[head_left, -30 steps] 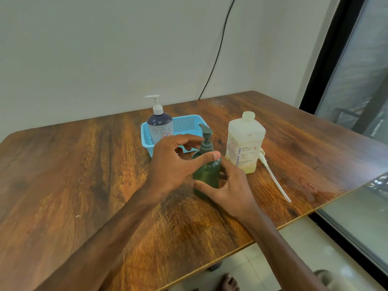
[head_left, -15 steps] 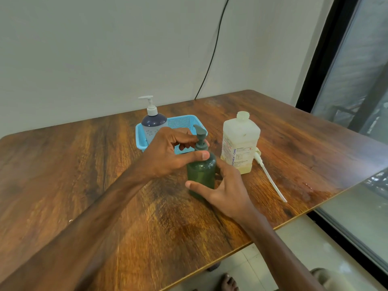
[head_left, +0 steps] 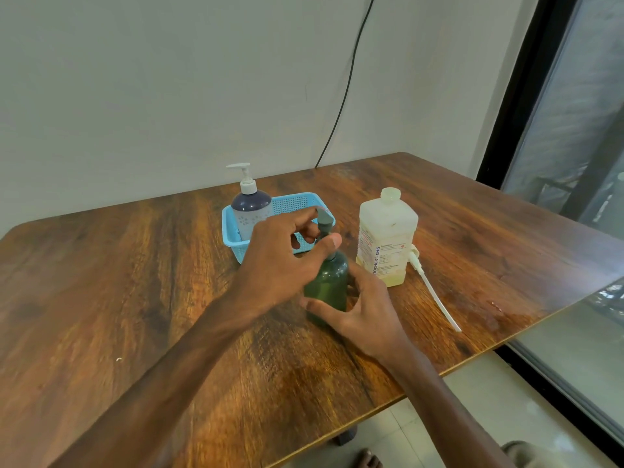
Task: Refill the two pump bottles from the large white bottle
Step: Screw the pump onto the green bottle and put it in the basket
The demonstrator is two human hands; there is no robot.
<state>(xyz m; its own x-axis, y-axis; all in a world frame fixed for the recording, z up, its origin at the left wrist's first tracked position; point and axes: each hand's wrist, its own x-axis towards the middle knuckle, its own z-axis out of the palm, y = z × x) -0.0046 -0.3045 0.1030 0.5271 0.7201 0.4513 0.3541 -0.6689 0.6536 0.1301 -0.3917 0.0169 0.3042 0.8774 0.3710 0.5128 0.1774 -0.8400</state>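
A green pump bottle (head_left: pixel 327 284) stands on the wooden table (head_left: pixel 135 282) in the middle. My right hand (head_left: pixel 366 310) wraps its thumb and fingers round the bottle's lower body. My left hand (head_left: pixel 283 255) pinches the neck just under the grey pump head (head_left: pixel 325 220) with thumb and curled fingers. To the right stands the large white bottle (head_left: pixel 386 236), upright, uncapped, with a little yellowish liquid at the bottom. A dark blue pump bottle (head_left: pixel 251 206) with a white pump stands in the blue basket (head_left: pixel 304 202) behind.
A loose white pump with a long dip tube (head_left: pixel 435 293) lies on the table right of the white bottle. A small wet patch (head_left: pixel 496 307) sits near the table's right edge. A black cable (head_left: pixel 344 92) runs down the wall. A glass window is at the right.
My left hand has closed in on the green bottle's pump neck, from hovering with spread fingers to pinching it. My right hand has kept its hold on the body.
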